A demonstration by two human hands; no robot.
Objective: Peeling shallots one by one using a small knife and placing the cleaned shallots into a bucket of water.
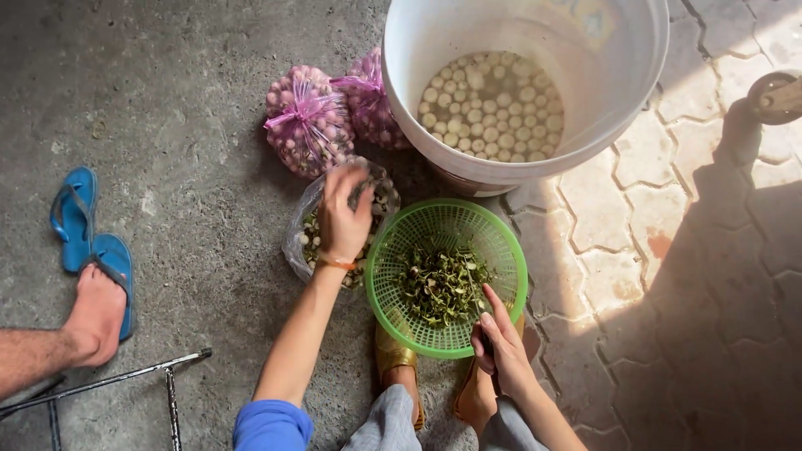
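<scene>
The white bucket [618, 75] stands tilted toward the person, water and pale peeled bulbs [493, 104] pooled low in it, its base against the green basket [401, 242]. Judged from that lean, a knock from a knee or arm could tip it and send water and bulbs over the paving.

2 pink net sacks [309, 121] of unpeeled bulbs lie just left of the bucket; they look stable.

The basket holds green-brown peelings [443, 288] and sits half over the person's feet, so a shift of a foot could spill it.

The clear bag [302, 230] of unpeeled bulbs is open beside the basket. The left hand [342, 221] reaches into it, fingers curled downward as if gathering; whether they grip a bulb I cannot tell. A rough pull could tear the thin plastic.

The right hand [501, 347] rests at the basket's near rim, fingers closed around a dark handle, probably a small knife [487, 347]; its blade is hidden. That is the main risk: a slip toward the other hand or the foot below.
</scene>
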